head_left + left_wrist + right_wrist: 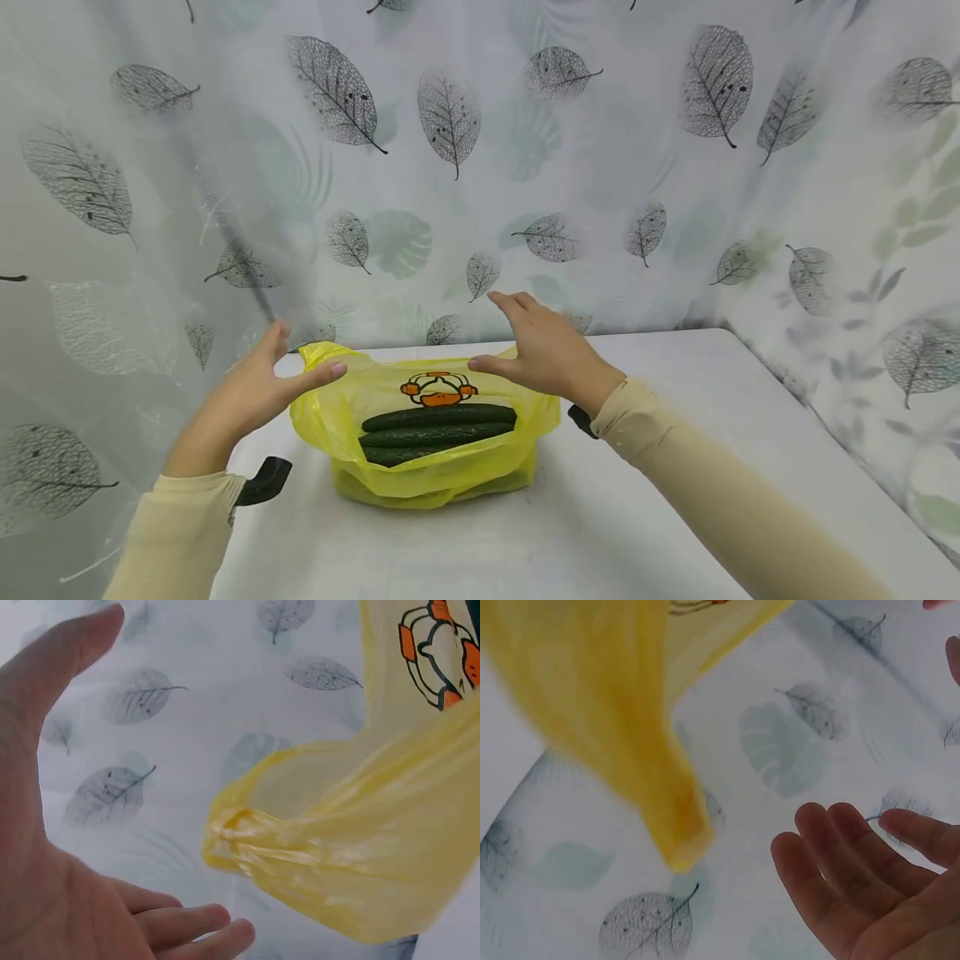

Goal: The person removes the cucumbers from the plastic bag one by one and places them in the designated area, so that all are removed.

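Observation:
A yellow plastic bag (442,483) stands on the table with its mouth spread open towards me. Inside lie several dark green cucumbers (438,435), stacked lengthwise below an orange and black cartoon print (438,389). My left hand (258,387) is held at the bag's left side, thumb and fingers spread apart, holding nothing. In the left wrist view the bag's gathered left handle (236,832) stands free of that hand. Above the bag's right side is my right hand (543,346), also spread and holding nothing. The right handle (679,817) hangs loose beside its fingers in the right wrist view.
The white table (645,508) runs back to a pale leaf-printed curtain (480,167), which also hangs along both sides. A dark strap piece (264,482) sits at my left wrist, and another (581,421) shows at the right wrist.

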A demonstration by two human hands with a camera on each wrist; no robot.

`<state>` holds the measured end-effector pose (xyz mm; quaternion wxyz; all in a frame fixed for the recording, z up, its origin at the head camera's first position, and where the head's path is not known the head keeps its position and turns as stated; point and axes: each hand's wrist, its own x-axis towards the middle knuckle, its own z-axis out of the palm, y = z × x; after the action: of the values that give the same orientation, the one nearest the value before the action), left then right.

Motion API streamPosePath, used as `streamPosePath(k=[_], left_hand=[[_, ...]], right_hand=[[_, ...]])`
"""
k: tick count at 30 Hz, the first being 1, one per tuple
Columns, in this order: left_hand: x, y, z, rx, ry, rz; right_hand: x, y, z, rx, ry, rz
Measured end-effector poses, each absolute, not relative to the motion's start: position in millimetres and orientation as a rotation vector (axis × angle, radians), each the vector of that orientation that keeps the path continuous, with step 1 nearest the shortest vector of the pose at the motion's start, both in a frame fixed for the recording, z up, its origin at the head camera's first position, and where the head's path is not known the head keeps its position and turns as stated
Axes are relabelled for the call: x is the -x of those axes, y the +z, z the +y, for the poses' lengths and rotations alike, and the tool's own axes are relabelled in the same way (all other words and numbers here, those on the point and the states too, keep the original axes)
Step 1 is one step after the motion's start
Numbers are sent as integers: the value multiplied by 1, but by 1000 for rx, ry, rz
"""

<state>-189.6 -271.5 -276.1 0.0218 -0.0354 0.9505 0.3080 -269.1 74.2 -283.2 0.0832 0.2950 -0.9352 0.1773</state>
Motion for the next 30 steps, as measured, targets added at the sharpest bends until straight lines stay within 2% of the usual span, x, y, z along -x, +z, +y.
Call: streamPosePath(k=[7,15,18,25,30], left_hand=[[177,-308,-281,132,1811,2706],[165,-353,-255,197,2849,1998],[164,-367,-240,244,2953,1922],[172,-399,-217,672,2794,2122],[172,-414,-207,736,2820,2117]], right_hand=[[266,-303,34,-1027,777,-2860],[266,-336,1,-1156,987,-3017],[266,-349,-8,-1170,1039,-3071],[267,-374,-24,-1212,1079,-3176],[268,-389,-30,-1257,1127,-3185]])
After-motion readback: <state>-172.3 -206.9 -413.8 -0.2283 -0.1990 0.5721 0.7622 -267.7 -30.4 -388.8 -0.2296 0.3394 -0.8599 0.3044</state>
